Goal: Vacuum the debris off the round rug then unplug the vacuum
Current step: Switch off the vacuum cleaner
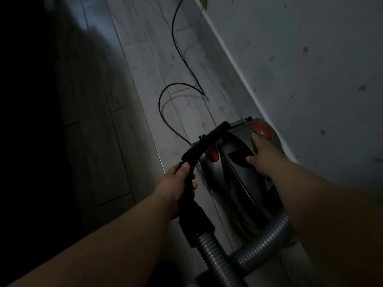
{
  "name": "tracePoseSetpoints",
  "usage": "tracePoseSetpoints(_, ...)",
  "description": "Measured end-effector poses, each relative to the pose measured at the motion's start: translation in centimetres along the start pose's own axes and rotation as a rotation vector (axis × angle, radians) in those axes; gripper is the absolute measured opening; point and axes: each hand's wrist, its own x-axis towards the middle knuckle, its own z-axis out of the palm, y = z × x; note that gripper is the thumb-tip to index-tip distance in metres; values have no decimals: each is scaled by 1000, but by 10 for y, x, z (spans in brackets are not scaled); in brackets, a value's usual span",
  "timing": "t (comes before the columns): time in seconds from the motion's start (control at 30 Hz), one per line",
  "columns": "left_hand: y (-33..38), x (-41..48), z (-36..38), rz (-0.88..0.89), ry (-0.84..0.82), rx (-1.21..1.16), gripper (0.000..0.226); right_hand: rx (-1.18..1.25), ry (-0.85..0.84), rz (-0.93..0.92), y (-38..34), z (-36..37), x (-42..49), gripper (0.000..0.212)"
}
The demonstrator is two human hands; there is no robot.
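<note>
Vacuum point(234, 175) sits on the pale plank floor point(134, 79), silver body with orange pads close along the wall point(310, 79) on the right, and the right hand point(263, 156) lies on top of it, fingers stretched out against the casing. Left hand point(178, 187) is curled round the black curved handle point(207, 139), which runs down into the grey ribbed hose point(259, 243) looping to the machine's near end. Black cord point(159, 102) snakes from the far end across the boards and out the top.
</note>
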Motion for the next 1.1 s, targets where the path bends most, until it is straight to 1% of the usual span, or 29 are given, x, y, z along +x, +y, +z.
tracePoseSetpoints(0.13, -1, -14, 1, 7, 2, 14, 27, -148, 16, -32, 5, 2, -21, 81)
tracePoseSetpoints(0.27, -5, -29, -1, 14, 6, 55, 26, -179, 29, -55, 7, 2, -42, 82)
tracePoseSetpoints(0.47, -20, -49, -19, -5, 8, 174, 29, -241, -12, -45, 5, 0, -64, 82)
tracePoseSetpoints(0.57, -29, -49, -21, -9, -7, 213, 34, -235, -22, -24, 3, 1, -71, 82)
tracePoseSetpoints(0.73, -36, -43, -11, -7, -35, 272, 34, -224, -27, -12, 3, 0, -73, 82)
tracePoseSetpoints(0.9, -31, -48, -11, 4, -34, 368, 34, -220, -37, -5, 2, 3, -74, 85)
tracePoseSetpoints(1.1, -26, -35, 11, -7, -71, 397, 35, -205, -30, -15, 1, 0, -77, 85)
